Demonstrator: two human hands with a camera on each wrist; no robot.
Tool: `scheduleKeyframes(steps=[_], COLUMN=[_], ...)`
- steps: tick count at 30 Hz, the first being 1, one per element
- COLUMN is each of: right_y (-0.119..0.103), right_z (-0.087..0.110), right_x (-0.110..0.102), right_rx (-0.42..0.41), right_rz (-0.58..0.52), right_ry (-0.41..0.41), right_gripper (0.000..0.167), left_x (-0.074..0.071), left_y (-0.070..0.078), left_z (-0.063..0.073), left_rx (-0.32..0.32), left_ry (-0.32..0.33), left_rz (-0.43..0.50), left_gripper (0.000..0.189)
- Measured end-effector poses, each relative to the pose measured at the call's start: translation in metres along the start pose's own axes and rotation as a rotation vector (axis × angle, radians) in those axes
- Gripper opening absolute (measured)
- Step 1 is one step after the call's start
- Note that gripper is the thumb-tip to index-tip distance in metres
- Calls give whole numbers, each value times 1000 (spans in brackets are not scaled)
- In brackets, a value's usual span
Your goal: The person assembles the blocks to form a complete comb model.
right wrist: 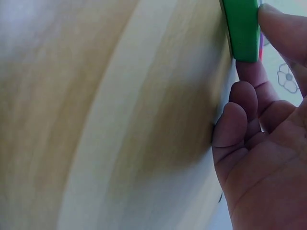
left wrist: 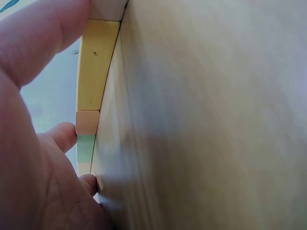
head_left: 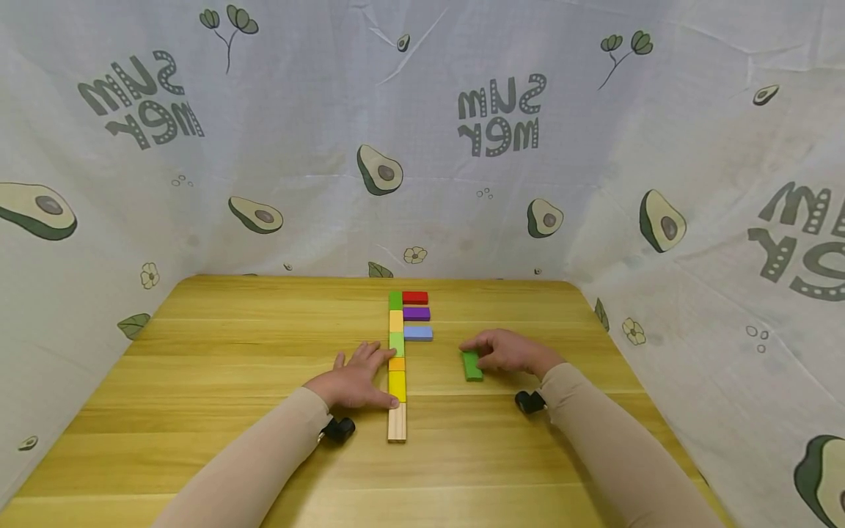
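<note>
A straight column of coloured blocks runs away from me, among them a plain wood block (head_left: 397, 425) at the near end and a yellow block (head_left: 397, 386) after it. My left hand (head_left: 350, 381) lies along its left side, fingers spread. The thumb touches the column near the yellow block, and a fingertip rests at the light green block (head_left: 396, 343). To the right of the column, my right hand (head_left: 511, 353) pinches a green block (head_left: 472, 370) between thumb and fingers, low over the table. The right wrist view shows the thumb against that green block's side (right wrist: 243, 33).
Red (head_left: 415, 298), purple (head_left: 416, 314) and light blue (head_left: 418, 334) blocks stick out rightward from the far part of the column. A patterned cloth (head_left: 436, 220) hangs behind the wooden table (head_left: 264, 323) and at its sides.
</note>
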State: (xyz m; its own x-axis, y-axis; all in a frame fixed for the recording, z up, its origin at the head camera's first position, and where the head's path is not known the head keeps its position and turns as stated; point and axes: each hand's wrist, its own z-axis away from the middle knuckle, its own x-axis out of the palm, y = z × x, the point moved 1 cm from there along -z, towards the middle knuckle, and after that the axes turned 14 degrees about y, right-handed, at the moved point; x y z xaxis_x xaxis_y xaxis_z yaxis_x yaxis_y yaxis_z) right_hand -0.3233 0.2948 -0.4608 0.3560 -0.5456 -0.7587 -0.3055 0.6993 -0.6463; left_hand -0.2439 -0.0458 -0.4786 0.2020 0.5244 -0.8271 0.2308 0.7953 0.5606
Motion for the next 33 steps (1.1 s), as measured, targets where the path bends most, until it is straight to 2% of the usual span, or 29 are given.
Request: scheduleKeyframes(steps=[13, 33], right_y=[4, 12], right_z=[4, 3], right_x=[-4, -6], right_rx=[-5, 31], right_rz=[5, -66], right_ry=[-9, -9], right_gripper=[43, 45], left_x=[-1, -1], left_y=[2, 3], left_z=[1, 1], left_rx=[-7, -1], left_ry=[3, 5], left_rz=[6, 3], left_gripper=[100, 100])
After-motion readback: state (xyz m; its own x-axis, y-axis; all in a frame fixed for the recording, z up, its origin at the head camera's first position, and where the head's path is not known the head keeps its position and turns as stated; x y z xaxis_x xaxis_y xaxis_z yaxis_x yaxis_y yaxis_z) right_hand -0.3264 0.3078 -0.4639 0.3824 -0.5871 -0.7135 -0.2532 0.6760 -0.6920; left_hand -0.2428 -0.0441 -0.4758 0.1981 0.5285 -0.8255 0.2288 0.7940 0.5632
